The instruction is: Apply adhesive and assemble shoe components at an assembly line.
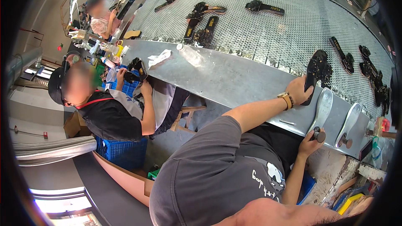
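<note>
My left hand (pixel 298 90), with a watch at its wrist, grips the heel end of a black sandal (pixel 310 72). The sandal's strap bears dark, ruffled trim with small glinting specks, and its toe end reaches over the mesh surface. Lower down, by the table's near edge, my right hand (pixel 310 144) is closed around the dark-knobbed end of a metal foot-shaped form (pixel 323 105). Beside it lies a second metal foot-shaped form (pixel 351 119) with its own round knob. A small thin metal rod (pixel 287 121) rests on the tabletop left of the forms.
Several black sandals lie on the mesh conveyor (pixel 234 29) beyond the metal ledge (pixel 251 73). On the ledge are a clear bottle (pixel 189 54) and white paper (pixel 160 57). A seated co-worker (pixel 113 113) at left handles another sandal (pixel 138 69). A blue crate (pixel 123 152) stands behind them.
</note>
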Demonstrator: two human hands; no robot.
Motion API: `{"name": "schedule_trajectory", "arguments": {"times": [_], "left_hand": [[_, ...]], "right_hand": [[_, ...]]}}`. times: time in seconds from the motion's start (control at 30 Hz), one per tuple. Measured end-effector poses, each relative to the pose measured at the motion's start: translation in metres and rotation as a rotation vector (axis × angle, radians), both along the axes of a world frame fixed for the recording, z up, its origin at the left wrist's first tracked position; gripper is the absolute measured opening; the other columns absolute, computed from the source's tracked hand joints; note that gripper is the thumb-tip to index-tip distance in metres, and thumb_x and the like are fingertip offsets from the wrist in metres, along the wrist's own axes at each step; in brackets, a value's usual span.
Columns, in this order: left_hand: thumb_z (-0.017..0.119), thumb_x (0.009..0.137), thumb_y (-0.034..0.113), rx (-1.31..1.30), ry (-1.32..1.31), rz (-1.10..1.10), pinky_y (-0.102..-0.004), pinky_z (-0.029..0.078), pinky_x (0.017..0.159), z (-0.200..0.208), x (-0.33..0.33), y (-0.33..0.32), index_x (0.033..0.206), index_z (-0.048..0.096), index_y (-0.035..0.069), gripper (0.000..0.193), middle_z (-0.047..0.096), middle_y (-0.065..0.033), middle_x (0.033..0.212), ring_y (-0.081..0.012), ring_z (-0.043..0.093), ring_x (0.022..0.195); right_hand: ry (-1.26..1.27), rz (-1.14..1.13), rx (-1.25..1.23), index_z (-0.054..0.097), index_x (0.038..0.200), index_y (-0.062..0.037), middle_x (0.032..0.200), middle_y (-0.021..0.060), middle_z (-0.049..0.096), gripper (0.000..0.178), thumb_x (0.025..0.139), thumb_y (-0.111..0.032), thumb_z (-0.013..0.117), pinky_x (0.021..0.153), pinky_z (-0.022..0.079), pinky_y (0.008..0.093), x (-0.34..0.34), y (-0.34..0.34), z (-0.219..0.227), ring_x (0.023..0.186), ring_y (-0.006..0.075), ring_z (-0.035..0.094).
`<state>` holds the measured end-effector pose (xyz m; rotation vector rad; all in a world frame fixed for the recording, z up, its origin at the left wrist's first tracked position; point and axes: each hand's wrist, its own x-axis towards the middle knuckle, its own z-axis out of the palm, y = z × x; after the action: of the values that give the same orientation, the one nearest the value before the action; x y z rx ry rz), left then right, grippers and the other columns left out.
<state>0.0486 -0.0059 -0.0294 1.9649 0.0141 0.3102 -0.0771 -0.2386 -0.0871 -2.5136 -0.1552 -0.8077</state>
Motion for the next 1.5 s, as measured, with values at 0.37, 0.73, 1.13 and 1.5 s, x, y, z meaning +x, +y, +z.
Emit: {"name": "schedule_trajectory", "arguments": {"times": [0.37,0.73,1.13,1.5], "left_hand": [[0.066,0.091,0.031,0.033,0.042,-0.017,-0.0529,0.051,0.086,-0.001,0.006,-0.008,0.115,0.06,0.001,0.039,0.068,-0.0248,0.098,-0.0449,0.065,0.095],[0.066,0.091,0.034,0.084,0.045,-0.003,-0.0513,0.051,0.089,-0.01,0.008,-0.014,0.116,0.06,0.002,0.041,0.068,-0.0242,0.1,-0.0436,0.065,0.098],[0.067,0.09,0.037,0.165,0.015,0.086,-0.0523,0.052,0.088,-0.022,0.011,-0.017,0.116,0.062,0.001,0.044,0.07,-0.024,0.102,-0.0448,0.066,0.098],[0.067,0.087,0.037,0.045,0.015,-0.011,-0.0535,0.051,0.087,-0.002,0.003,-0.027,0.111,0.062,0.002,0.043,0.067,-0.0255,0.099,-0.0455,0.064,0.098]], "right_hand": [[-0.038,-0.008,0.01,0.057,0.13,0.0046,0.134,0.025,0.061,0.042,0.096,-0.019,0.066,0.107,0.042,0.0531,0.003,-0.004,-0.002,0.123,0.0439,0.057],[-0.058,-0.004,0.029,0.059,0.128,0.0043,0.135,0.0244,0.061,0.041,0.095,-0.019,0.065,0.109,0.041,0.0529,0.005,-0.01,-0.01,0.126,0.0427,0.056],[-0.09,0.0,0.034,0.06,0.126,0.0037,0.133,0.025,0.062,0.042,0.095,-0.023,0.066,0.107,0.042,0.0526,0.01,-0.008,-0.01,0.122,0.043,0.059],[-0.097,-0.032,0.01,0.062,0.124,0.0056,0.122,0.0232,0.067,0.042,0.095,-0.025,0.066,0.102,0.047,0.0524,0.0,-0.014,-0.01,0.113,0.0426,0.063]]}}
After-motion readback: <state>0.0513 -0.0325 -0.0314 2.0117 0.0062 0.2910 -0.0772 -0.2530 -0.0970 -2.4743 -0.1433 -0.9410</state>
